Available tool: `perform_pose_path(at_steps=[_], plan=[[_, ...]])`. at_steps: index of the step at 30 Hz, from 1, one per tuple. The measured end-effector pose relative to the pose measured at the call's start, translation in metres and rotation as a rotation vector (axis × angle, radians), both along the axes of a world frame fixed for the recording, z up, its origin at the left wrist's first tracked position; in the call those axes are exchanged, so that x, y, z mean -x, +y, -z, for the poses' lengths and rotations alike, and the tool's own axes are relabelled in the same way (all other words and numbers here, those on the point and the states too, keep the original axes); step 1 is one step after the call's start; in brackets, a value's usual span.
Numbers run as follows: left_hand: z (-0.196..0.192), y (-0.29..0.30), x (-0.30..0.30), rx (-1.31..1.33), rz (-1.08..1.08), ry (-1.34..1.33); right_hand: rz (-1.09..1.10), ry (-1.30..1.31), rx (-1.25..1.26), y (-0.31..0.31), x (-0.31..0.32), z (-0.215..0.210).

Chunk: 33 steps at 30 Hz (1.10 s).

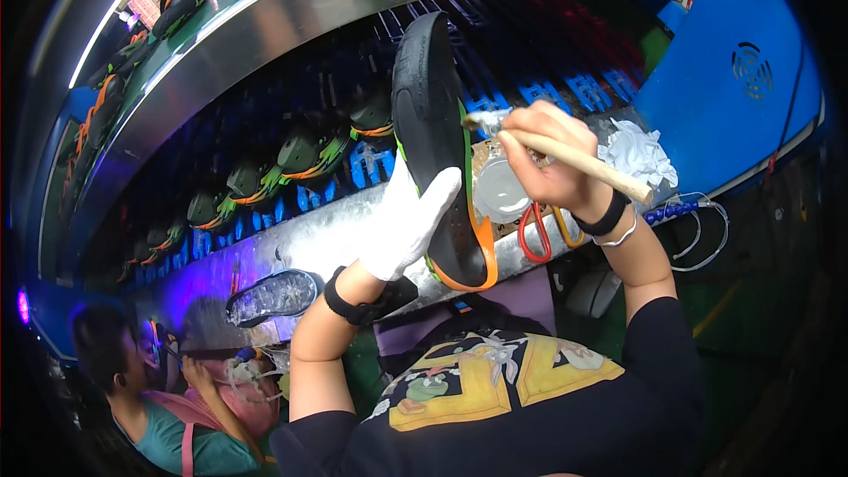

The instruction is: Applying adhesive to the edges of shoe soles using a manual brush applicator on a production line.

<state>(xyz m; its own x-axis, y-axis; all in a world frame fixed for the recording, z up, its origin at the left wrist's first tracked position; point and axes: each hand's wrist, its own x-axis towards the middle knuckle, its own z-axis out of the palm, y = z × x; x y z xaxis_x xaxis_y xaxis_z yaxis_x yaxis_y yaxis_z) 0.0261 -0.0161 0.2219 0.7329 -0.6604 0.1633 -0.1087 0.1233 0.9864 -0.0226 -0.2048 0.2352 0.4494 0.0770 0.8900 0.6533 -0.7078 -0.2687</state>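
My left hand (pixel 411 221), in a white glove, grips a long black shoe (pixel 430 106) with green edging and an orange band at its near end. The shoe stands nearly lengthwise in front of me, its far end raised toward the machine. In my bare right hand (pixel 552 146) is a brush (pixel 579 162) with a thick pale wooden handle. Its whitish, smeared bristle end points left, close beside the shoe's right edge; contact cannot be made out. Below the brush a round pot (pixel 502 190) with pale contents stands on the bench.
Red (pixel 534 234) and yellow loop handles lie by the pot, beside crumpled white paper (pixel 638 155). A dark shoe sole (pixel 274 298) rests on the bench, left. Several shoes on green lasts (pixel 300 155) line the machine. A co-worker (pixel 159 397) sits at lower left.
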Motion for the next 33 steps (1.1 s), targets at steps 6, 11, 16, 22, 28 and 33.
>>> perform_pose_path(at_steps=[6, 11, 16, 22, 28, 33], plan=[[0.004, -0.005, 0.006, -0.075, -0.005, 0.001, 0.069, -0.047, -0.050, -0.018, 0.010, 0.003], [-0.010, -0.002, 0.005, -0.091, 0.062, 0.335, 0.319, 0.098, -0.222, -0.060, 0.060, 0.042], [-0.065, -0.024, -0.002, -0.058, 0.298, 0.397, 0.538, 0.205, -0.480, -0.081, 0.119, 0.099], [-0.168, -0.188, -0.104, 0.200, 0.727, 0.544, 0.454, 0.258, -0.911, -0.088, 0.169, 0.127], [-0.221, -0.241, -0.205, -0.198, 0.239, 0.323, 0.503, 0.238, -0.845, -0.093, 0.181, 0.128], [-0.229, -0.141, -0.214, -0.483, 0.106, -0.041, 0.624, 0.336, -0.493, -0.109, 0.152, 0.144]])
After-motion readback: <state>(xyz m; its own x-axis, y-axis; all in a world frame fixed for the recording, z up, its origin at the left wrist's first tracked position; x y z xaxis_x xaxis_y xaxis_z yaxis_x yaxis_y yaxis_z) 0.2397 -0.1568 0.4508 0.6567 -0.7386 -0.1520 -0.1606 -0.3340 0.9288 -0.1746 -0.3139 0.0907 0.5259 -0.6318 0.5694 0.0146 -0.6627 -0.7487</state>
